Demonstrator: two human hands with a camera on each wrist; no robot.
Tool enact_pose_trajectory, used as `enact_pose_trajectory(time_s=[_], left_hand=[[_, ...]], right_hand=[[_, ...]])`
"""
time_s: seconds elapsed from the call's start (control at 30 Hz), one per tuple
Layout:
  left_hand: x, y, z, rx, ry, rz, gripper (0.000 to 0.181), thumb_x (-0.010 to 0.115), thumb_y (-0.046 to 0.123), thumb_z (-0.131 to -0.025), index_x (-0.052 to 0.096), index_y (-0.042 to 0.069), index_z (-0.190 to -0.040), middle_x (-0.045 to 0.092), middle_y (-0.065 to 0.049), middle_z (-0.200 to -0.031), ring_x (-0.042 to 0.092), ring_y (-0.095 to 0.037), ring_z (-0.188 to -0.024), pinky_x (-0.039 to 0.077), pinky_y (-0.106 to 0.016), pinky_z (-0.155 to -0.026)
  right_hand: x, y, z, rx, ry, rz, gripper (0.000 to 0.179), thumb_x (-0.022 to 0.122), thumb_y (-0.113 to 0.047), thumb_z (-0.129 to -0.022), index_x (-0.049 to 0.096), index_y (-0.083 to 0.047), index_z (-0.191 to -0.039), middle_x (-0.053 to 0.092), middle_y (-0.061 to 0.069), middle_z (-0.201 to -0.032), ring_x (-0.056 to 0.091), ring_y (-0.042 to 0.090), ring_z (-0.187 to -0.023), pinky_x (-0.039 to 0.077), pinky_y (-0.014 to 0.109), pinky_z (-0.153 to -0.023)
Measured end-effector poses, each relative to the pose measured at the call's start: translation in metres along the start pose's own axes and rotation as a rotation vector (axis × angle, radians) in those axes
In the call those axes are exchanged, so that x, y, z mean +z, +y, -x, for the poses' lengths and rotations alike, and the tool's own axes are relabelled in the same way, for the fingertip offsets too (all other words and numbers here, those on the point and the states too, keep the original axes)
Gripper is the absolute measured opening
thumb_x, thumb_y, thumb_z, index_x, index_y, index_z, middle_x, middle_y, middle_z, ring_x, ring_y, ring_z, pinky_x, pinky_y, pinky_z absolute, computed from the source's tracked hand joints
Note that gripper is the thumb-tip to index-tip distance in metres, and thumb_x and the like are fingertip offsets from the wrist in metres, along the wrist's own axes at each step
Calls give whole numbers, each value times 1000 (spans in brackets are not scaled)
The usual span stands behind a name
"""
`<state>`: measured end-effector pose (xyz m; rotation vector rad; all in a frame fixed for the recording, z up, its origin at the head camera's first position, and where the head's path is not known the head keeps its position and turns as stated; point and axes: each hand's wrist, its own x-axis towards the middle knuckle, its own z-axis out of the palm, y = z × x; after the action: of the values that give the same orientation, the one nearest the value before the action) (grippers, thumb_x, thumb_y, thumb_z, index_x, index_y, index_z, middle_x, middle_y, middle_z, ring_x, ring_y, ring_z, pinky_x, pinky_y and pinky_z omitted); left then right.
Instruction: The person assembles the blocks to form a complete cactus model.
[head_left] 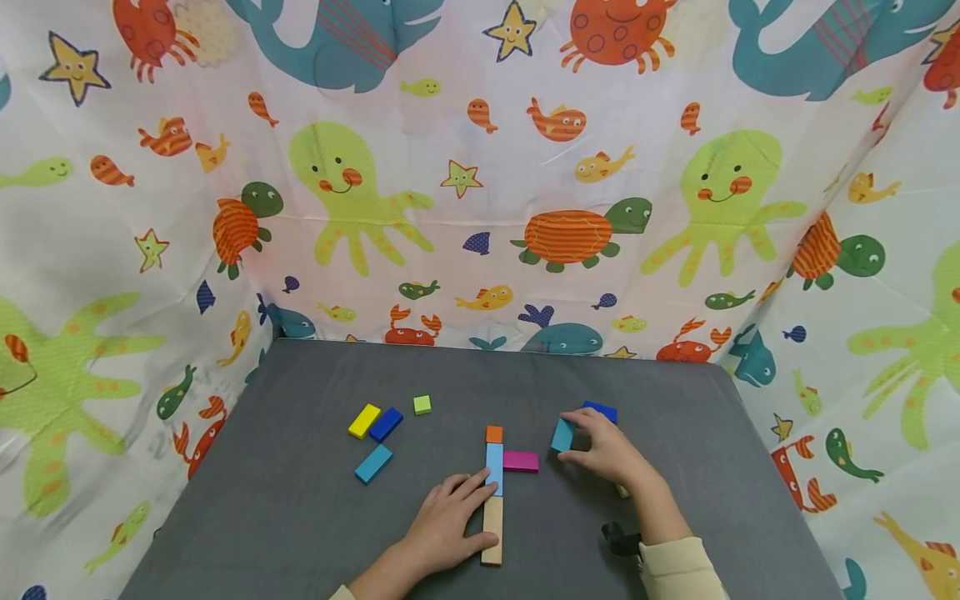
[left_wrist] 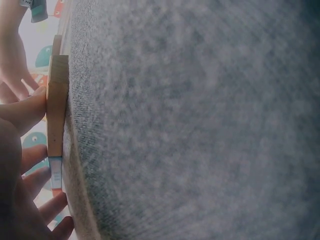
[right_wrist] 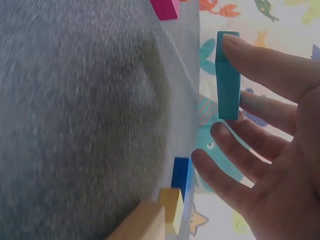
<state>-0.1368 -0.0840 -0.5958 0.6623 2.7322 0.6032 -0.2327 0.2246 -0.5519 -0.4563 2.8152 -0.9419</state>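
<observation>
In the head view, a column on the grey table joins a plain wooden block (head_left: 492, 527), a light blue block (head_left: 494, 465) and a small orange block (head_left: 494, 434). A magenta block (head_left: 521, 462) extends rightward from the light blue one. My left hand (head_left: 448, 525) rests along the column's left side, thumb at the wooden block and fingertips at the light blue one, fingers spread. Right of the column, my right hand (head_left: 606, 448) pinches a teal block (right_wrist: 229, 82) between thumb and fingers. In the right wrist view that block shows above the table surface.
A yellow block (head_left: 364, 422), a dark blue block (head_left: 386, 425), a blue block (head_left: 373, 463) and a green cube (head_left: 422, 405) lie at the left. Behind my right hand lies another blue block (head_left: 602, 411). A patterned curtain (head_left: 442, 225) borders the table.
</observation>
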Motion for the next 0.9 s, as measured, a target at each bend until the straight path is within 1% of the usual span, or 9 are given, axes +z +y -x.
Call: enact_pose_trajectory(time_s=[0.1, 0.33, 0.47, 0.67, 0.9], left_hand=[[1, 0, -1, -1, 3, -1, 75, 61, 67, -90, 37, 39, -155, 29, 11, -165, 37, -25, -141, 35, -59, -112], [2, 0, -2, -13, -5, -4, 75, 62, 67, -89, 38, 40, -155, 29, 11, -165, 37, -25, -141, 35, -60, -112], [2, 0, -2, -18, -8, 1, 75, 63, 67, -89, 38, 40, -155, 29, 11, -165, 37, -26, -141, 34, -61, -112], [3, 1, -2, -15, -7, 5, 75, 62, 67, -89, 38, 39, -155, 29, 10, -165, 37, -26, -141, 34, -62, -112], [4, -1, -3, -21, -9, 10, 75, 63, 66, -89, 38, 39, -155, 29, 11, -165, 37, -26, -141, 34, -61, -113]], right_hand=[[5, -3, -6, 0, -14, -6, 67, 84, -27, -84, 57, -10, -142, 58, 8, -134, 53, 30, -125, 48, 55, -104], [17, -6, -21, 16, -35, -18, 67, 84, -27, -84, 57, -12, -144, 57, 8, -138, 52, 30, -128, 45, 55, -108], [24, -4, -28, 22, -47, -33, 67, 84, -28, -84, 57, -14, -144, 57, 6, -138, 54, 29, -125, 45, 55, -107], [31, -3, -33, 29, -66, -41, 66, 84, -27, -84, 58, -15, -143, 57, 5, -137, 55, 25, -121, 46, 54, -107], [33, -6, -35, 6, -77, -10, 66, 84, -26, -84, 58, -16, -143, 56, 6, -140, 52, 29, -127, 44, 56, -108]])
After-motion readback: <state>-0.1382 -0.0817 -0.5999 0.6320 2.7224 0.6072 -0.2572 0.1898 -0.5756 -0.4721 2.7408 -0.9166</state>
